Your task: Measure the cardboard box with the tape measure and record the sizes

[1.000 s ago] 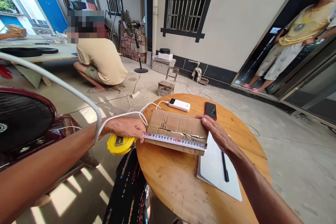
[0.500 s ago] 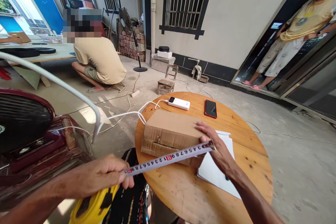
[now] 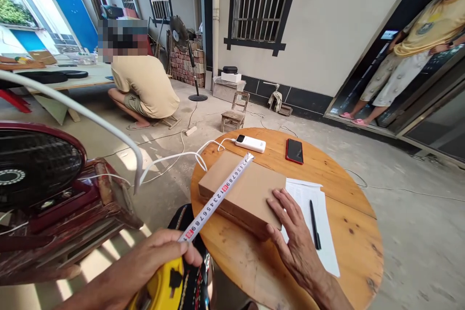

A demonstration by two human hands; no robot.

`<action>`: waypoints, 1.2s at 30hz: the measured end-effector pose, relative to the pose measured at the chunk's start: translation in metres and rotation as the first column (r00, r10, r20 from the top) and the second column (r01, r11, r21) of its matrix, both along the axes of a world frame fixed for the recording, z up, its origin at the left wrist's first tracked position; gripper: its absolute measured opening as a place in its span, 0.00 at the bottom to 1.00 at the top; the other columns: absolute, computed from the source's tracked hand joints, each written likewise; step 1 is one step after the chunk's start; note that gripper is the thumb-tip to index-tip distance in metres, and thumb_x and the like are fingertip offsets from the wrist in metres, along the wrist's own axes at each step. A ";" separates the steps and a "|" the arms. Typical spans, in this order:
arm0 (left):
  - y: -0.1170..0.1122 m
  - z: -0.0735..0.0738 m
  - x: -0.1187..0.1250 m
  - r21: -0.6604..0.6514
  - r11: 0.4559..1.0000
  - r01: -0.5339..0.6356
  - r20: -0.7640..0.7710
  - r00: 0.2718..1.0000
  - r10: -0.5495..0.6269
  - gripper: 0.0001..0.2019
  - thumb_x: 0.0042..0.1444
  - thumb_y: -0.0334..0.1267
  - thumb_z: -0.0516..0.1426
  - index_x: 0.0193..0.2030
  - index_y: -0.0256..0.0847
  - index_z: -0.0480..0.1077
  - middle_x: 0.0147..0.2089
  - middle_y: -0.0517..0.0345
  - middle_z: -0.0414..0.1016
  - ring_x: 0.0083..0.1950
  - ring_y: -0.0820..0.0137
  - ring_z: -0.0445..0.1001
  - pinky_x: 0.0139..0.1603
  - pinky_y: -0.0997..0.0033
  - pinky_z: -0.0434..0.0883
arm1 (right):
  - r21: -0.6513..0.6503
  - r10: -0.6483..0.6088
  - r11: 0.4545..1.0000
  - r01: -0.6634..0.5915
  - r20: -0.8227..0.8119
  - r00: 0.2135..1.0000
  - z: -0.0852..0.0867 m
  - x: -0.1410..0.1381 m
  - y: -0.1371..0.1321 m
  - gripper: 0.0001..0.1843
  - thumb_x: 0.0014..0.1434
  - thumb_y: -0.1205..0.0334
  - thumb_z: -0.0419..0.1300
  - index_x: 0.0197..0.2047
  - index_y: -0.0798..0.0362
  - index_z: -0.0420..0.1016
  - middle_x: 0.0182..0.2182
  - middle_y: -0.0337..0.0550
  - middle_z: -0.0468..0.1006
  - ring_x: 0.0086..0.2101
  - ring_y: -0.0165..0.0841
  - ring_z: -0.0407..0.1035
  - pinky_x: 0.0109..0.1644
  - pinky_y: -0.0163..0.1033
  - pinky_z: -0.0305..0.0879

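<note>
My left hand is closed on a yellow tape measure, with the blade pinched near the case. The extended white blade slants up and away across the top of a brown cardboard box, its metal end over the far part of the lid. On the box's near right corner rests my right hand, fingers spread and holding nothing. Beside that hand, white paper sheets lie partly under the box, with a black pen on top.
The round wooden table also bears a white power bank with a cable and a phone in a red case. A fan stands at left under a white curved tube. One person squats ahead; another stands in the doorway.
The tape's free end has left my right hand and swung away over the box top. My right hand has opened onto the box's near right corner. The box has turned, and the pen is uncovered.
</note>
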State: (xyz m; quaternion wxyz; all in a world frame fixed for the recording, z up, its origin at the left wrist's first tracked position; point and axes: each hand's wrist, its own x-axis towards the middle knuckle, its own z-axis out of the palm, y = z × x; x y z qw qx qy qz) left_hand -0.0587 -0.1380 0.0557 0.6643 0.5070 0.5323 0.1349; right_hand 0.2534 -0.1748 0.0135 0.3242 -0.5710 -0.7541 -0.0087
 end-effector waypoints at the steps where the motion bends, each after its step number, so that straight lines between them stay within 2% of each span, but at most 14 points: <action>1: 0.002 0.004 0.006 -0.035 0.999 -0.026 0.049 0.998 0.028 0.14 0.54 0.47 0.54 0.31 0.42 0.76 0.39 0.55 0.78 0.38 0.65 0.73 0.39 0.71 0.70 | -0.002 0.003 1.000 -0.003 -0.001 1.000 0.001 0.001 0.000 0.28 0.62 0.60 0.52 0.65 0.43 0.54 0.64 0.43 0.54 0.64 0.45 0.45 0.63 0.60 0.53; 6: 0.008 0.017 0.029 -0.217 0.971 -0.102 0.218 0.965 0.150 0.08 0.49 0.41 0.57 0.26 0.40 0.74 0.34 0.54 0.79 0.34 0.65 0.75 0.38 0.67 0.72 | 0.008 0.012 1.000 -0.012 0.002 1.000 0.000 0.001 0.000 0.27 0.62 0.60 0.52 0.64 0.44 0.55 0.64 0.44 0.55 0.64 0.45 0.45 0.63 0.59 0.53; 12: 0.012 0.029 0.038 -0.254 0.958 -0.131 0.127 0.978 0.167 0.08 0.47 0.38 0.57 0.23 0.38 0.74 0.28 0.55 0.80 0.24 0.72 0.72 0.24 0.76 0.69 | 0.023 0.009 1.000 -0.009 0.009 1.000 -0.001 0.001 0.000 0.27 0.62 0.60 0.52 0.65 0.44 0.54 0.64 0.45 0.55 0.64 0.45 0.44 0.62 0.61 0.54; 15: 0.014 0.030 0.041 -0.277 0.951 -0.140 0.111 0.978 0.176 0.08 0.47 0.38 0.56 0.23 0.38 0.74 0.29 0.53 0.80 0.23 0.72 0.72 0.23 0.76 0.67 | 0.025 0.016 1.000 -0.017 0.014 1.000 -0.001 0.003 0.001 0.27 0.63 0.60 0.52 0.65 0.45 0.54 0.64 0.45 0.55 0.64 0.45 0.44 0.62 0.60 0.54; 21: 0.011 0.033 0.048 -0.273 0.953 -0.131 0.106 0.980 0.166 0.08 0.45 0.39 0.56 0.22 0.38 0.73 0.30 0.51 0.81 0.23 0.71 0.72 0.23 0.75 0.67 | 0.037 0.019 0.999 -0.020 0.011 1.000 -0.005 0.005 0.001 0.27 0.62 0.59 0.53 0.64 0.46 0.55 0.64 0.45 0.54 0.64 0.45 0.44 0.62 0.59 0.55; 25: 0.004 0.032 0.049 -0.267 0.948 -0.174 0.075 0.977 0.201 0.08 0.44 0.40 0.57 0.22 0.39 0.72 0.29 0.53 0.80 0.23 0.70 0.71 0.23 0.74 0.66 | 0.035 0.012 0.999 -0.012 0.010 1.000 -0.006 0.004 0.001 0.27 0.62 0.59 0.53 0.64 0.46 0.55 0.64 0.45 0.55 0.64 0.45 0.44 0.62 0.59 0.55; 31: 0.000 0.026 0.050 -0.279 0.945 -0.172 0.139 0.966 0.217 0.07 0.44 0.39 0.57 0.22 0.39 0.71 0.30 0.52 0.80 0.29 0.66 0.74 0.32 0.70 0.70 | 0.036 0.004 0.999 -0.005 0.028 1.000 -0.002 0.003 0.000 0.27 0.63 0.58 0.52 0.64 0.46 0.55 0.64 0.47 0.56 0.63 0.45 0.46 0.61 0.59 0.56; 36: -0.002 0.027 0.052 -0.346 0.923 -0.169 0.186 0.952 0.244 0.08 0.47 0.38 0.56 0.23 0.37 0.70 0.30 0.50 0.79 0.30 0.62 0.75 0.35 0.64 0.71 | 0.048 0.010 0.999 -0.012 0.045 0.999 -0.002 0.003 0.000 0.26 0.63 0.59 0.52 0.64 0.48 0.55 0.64 0.47 0.55 0.63 0.44 0.46 0.61 0.59 0.56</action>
